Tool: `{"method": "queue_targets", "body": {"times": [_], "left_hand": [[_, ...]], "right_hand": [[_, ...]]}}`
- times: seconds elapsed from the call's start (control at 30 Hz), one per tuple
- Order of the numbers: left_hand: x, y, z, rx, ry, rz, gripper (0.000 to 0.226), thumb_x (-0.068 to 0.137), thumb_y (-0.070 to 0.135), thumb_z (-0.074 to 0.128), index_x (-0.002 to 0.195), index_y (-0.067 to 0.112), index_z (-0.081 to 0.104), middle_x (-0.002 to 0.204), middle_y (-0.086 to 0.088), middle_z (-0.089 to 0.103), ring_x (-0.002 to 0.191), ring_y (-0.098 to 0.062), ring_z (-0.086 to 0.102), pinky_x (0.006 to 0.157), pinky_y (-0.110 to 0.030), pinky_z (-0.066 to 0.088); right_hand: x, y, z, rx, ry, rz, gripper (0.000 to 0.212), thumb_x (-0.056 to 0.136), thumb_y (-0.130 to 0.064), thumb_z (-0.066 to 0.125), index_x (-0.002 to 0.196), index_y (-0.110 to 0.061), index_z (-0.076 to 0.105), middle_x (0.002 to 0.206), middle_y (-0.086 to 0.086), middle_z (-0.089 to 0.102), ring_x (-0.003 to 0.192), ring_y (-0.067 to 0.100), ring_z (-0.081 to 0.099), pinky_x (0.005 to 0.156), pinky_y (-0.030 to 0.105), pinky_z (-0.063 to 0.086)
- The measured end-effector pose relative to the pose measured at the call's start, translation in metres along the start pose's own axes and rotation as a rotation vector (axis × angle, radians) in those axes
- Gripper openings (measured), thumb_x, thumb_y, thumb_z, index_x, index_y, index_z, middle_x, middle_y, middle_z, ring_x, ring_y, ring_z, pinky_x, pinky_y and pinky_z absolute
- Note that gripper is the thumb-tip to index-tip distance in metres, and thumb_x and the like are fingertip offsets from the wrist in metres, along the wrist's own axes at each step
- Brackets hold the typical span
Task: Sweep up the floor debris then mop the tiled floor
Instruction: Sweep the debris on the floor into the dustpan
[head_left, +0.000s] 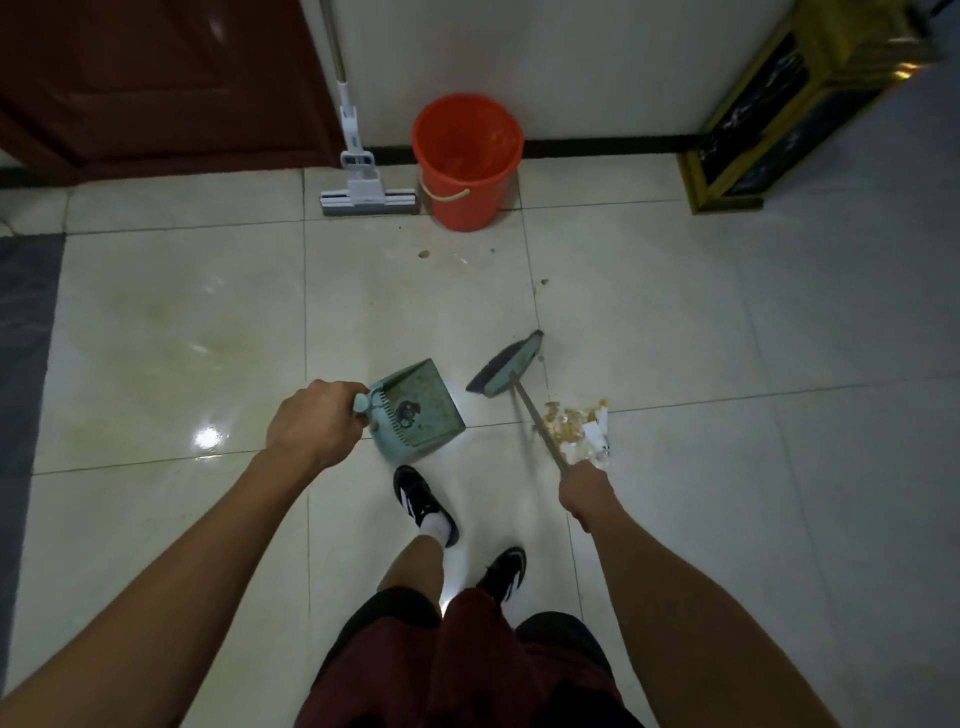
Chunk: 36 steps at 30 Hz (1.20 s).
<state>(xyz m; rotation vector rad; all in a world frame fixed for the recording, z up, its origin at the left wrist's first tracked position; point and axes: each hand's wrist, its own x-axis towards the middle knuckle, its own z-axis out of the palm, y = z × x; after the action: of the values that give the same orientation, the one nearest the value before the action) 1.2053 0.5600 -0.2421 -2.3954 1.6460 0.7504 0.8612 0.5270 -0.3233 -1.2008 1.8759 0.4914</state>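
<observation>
Green dustpan (418, 410) tilted; broom (506, 371) beside debris (576, 428); mop (369, 195) upright.

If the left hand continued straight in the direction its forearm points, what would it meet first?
The left hand already grips the green plastic dustpan. Past it, the line probably reaches the green broom head first, though depth is uncertain.

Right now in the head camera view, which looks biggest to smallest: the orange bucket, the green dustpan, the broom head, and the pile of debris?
1. Orange bucket, clearly largest.
2. Green dustpan.
3. Broom head and pile of debris look about alike; I won't rank them.
The bucket stands farther from the camera, so it is truly the biggest.
</observation>
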Motion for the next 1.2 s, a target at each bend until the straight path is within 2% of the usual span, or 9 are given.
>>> {"method": "queue_targets", "body": {"times": [0.07,0.17,0.3,0.43,0.6,0.77,0.93,1.1,1.2], "left_hand": [[-0.008,0.019,0.008,0.029,0.02,0.034,0.012,0.09,0.029,0.063,0.098,0.035,0.07,0.089,-0.004,0.07,0.074,-0.028,0.061,0.064,-0.034,0.05],[-0.017,0.045,0.021,0.057,0.04,0.081,0.013,0.09,0.03,0.064,0.1,0.036,0.071,0.089,-0.003,0.07,0.071,-0.026,0.059,0.061,-0.032,0.046],[-0.027,0.076,0.031,0.069,0.04,0.127,0.013,0.09,0.032,0.065,0.101,0.036,0.071,0.092,-0.005,0.072,0.078,-0.03,0.065,0.067,-0.036,0.054],[-0.034,0.099,0.031,0.068,0.043,0.158,0.01,0.09,0.033,0.068,0.099,0.035,0.072,0.09,-0.003,0.072,0.077,-0.028,0.064,0.066,-0.036,0.053],[-0.032,0.11,0.019,0.069,0.045,0.171,0.008,0.089,0.032,0.069,0.096,0.034,0.072,0.092,-0.004,0.071,0.079,-0.028,0.065,0.069,-0.037,0.055],[-0.014,0.097,0.008,0.058,0.054,0.154,0.009,0.089,0.029,0.068,0.095,0.035,0.07,0.09,-0.003,0.07,0.078,-0.027,0.063,0.067,-0.035,0.051],[0.029,0.068,-0.012,0.029,0.052,0.113,0.007,0.089,0.032,0.066,0.094,0.036,0.069,0.087,-0.001,0.071,0.075,-0.027,0.063,0.065,-0.034,0.051],[0.095,0.03,-0.053,-0.057,0.032,0.076,0.007,0.086,0.034,0.068,0.093,0.034,0.07,0.088,-0.003,0.07,0.078,-0.031,0.065,0.066,-0.034,0.052],[0.132,0.0,-0.077,-0.088,0.017,0.048,0.006,0.086,0.032,0.068,0.091,0.032,0.071,0.085,-0.004,0.069,0.076,-0.031,0.065,0.063,-0.032,0.05]], "right_hand": [[-0.008,0.032,0.0,-0.011,0.009,0.055,0.012,0.094,-0.007,0.047,0.103,-0.008,0.054,0.109,0.018,0.059,0.095,0.03,0.063,0.085,0.04,0.053],[-0.018,0.075,-0.005,-0.001,0.039,0.057,0.029,0.093,-0.01,0.046,0.12,-0.004,0.056,0.119,0.017,0.062,0.104,0.034,0.066,0.089,0.041,0.057],[-0.031,0.114,-0.011,-0.014,0.075,0.069,0.028,0.094,-0.014,0.049,0.12,-0.008,0.058,0.117,0.013,0.064,0.103,0.029,0.065,0.085,0.034,0.055],[-0.042,0.135,-0.018,0.024,0.113,0.055,0.028,0.093,-0.017,0.049,0.119,-0.009,0.058,0.116,0.011,0.063,0.102,0.028,0.064,0.077,0.031,0.05],[-0.046,0.137,-0.027,0.097,0.134,0.032,0.029,0.093,-0.019,0.049,0.118,-0.009,0.059,0.116,0.012,0.063,0.101,0.029,0.065,0.084,0.035,0.056],[-0.035,0.1,-0.041,0.136,0.131,-0.005,0.032,0.093,-0.018,0.05,0.122,-0.008,0.059,0.118,0.014,0.063,0.103,0.032,0.065,0.087,0.04,0.057],[-0.006,0.03,-0.054,0.161,0.091,-0.072,0.043,0.098,-0.018,0.05,0.141,-0.011,0.051,0.129,0.016,0.061,0.115,0.036,0.061,0.093,0.04,0.054],[0.028,-0.066,-0.066,0.201,0.086,-0.111,0.035,0.099,-0.018,0.047,0.127,-0.005,0.064,0.114,0.018,0.067,0.1,0.035,0.067,0.078,0.038,0.059],[0.043,-0.128,-0.073,0.181,0.087,-0.145,0.035,0.099,-0.016,0.047,0.127,-0.009,0.066,0.11,0.018,0.07,0.094,0.033,0.069,0.065,0.029,0.055]]}}
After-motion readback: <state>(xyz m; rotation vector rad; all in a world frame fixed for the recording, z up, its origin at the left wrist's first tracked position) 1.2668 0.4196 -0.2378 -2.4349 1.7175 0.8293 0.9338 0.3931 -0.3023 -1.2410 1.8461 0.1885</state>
